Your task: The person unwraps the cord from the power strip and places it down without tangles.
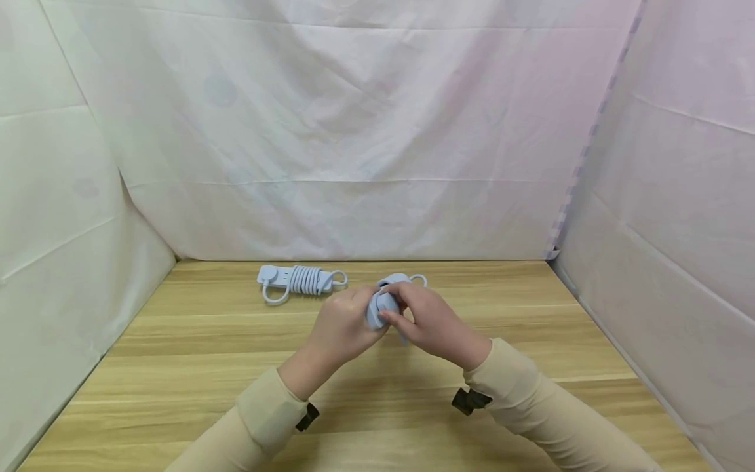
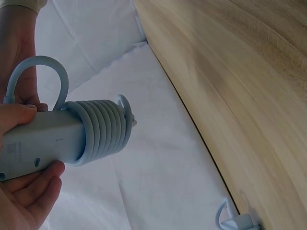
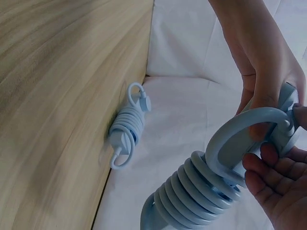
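A pale blue-white power strip point(image 2: 43, 141), its cord wound in several coils point(image 2: 103, 124), is held up above the table in both hands. My left hand point(image 1: 342, 321) grips its body, thumb on one side and fingers on the other. My right hand point(image 1: 433, 321) pinches the plug point(image 1: 387, 303) at the near end, from which a cord loop point(image 3: 240, 120) arches back to the coils. Whether the plug is fully seated in a socket is hidden by the fingers.
A second power strip point(image 1: 283, 278) with a coiled cord point(image 1: 305, 280) lies at the back left of the wooden table point(image 1: 236, 367). White cloth point(image 1: 354, 131) hangs behind the table and along both sides. Dark wrist cameras point(image 1: 470, 400) sit below the sleeves.
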`<act>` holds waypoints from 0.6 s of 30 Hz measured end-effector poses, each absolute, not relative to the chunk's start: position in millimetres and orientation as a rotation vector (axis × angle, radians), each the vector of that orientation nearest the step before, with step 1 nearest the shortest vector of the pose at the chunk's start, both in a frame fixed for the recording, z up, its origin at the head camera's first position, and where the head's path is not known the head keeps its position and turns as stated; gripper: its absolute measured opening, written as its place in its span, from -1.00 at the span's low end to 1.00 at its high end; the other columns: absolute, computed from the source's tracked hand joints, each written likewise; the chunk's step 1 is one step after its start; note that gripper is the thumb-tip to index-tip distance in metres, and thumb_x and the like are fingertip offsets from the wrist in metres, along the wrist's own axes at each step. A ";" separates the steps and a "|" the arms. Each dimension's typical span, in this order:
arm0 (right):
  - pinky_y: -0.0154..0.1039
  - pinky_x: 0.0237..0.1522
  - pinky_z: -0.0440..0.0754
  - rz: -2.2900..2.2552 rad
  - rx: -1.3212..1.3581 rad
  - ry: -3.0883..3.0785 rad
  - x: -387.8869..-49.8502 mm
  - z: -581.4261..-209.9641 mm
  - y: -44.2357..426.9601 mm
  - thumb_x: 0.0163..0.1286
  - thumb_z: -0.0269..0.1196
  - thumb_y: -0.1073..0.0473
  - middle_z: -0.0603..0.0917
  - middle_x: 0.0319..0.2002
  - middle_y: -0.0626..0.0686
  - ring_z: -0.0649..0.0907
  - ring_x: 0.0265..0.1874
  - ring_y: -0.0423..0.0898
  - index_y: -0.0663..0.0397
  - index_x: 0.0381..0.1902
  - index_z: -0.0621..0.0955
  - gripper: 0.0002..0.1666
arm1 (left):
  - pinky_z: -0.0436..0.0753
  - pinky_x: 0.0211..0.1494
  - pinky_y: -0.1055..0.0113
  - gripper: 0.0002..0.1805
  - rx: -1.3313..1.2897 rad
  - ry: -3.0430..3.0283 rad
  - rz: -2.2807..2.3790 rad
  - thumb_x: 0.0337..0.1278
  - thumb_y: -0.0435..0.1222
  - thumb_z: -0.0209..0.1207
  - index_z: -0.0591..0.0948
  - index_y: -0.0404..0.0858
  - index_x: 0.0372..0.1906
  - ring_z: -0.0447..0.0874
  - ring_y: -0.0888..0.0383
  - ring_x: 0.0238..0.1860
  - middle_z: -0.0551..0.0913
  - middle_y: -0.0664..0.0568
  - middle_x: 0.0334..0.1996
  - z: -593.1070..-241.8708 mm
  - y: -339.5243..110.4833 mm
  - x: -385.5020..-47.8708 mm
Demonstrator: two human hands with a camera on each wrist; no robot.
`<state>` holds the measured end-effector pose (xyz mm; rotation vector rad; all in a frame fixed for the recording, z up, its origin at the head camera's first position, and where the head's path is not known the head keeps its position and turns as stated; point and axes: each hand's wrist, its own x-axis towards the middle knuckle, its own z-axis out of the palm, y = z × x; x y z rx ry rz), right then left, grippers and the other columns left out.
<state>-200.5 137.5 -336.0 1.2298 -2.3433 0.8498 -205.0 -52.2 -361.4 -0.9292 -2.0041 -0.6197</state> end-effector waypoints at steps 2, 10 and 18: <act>-0.34 -0.24 0.57 0.843 1.233 -2.344 -200.1 -335.3 137.8 0.33 0.32 0.24 0.58 -0.26 -0.05 0.57 -0.32 -0.24 0.27 0.01 0.51 -0.64 | 0.60 -0.45 0.22 -0.68 -0.933 -1.999 -0.603 -0.12 -0.26 0.39 0.64 -0.34 -0.22 0.64 0.07 -0.51 0.68 -0.03 -0.45 -360.4 -52.5 -204.3; -0.20 -0.23 0.61 0.866 1.234 -2.395 -199.2 -334.1 139.2 0.36 0.29 0.23 0.59 -0.25 -0.03 0.59 -0.29 -0.21 0.28 0.02 0.52 -0.66 | 0.61 -0.43 0.19 -0.64 -0.950 -1.981 -0.591 -0.14 -0.22 0.42 0.63 -0.36 -0.24 0.65 0.05 -0.49 0.68 -0.06 -0.45 -360.0 -52.8 -203.5; -0.28 -0.21 0.59 0.889 1.218 -2.453 -198.5 -335.4 138.1 0.39 0.27 0.21 0.58 -0.23 -0.05 0.58 -0.28 -0.23 0.26 0.01 0.51 -0.68 | 0.58 -0.48 0.21 -0.66 -0.958 -1.992 -0.575 -0.17 -0.22 0.43 0.61 -0.33 -0.29 0.61 0.08 -0.54 0.65 -0.02 -0.51 -361.3 -53.7 -202.8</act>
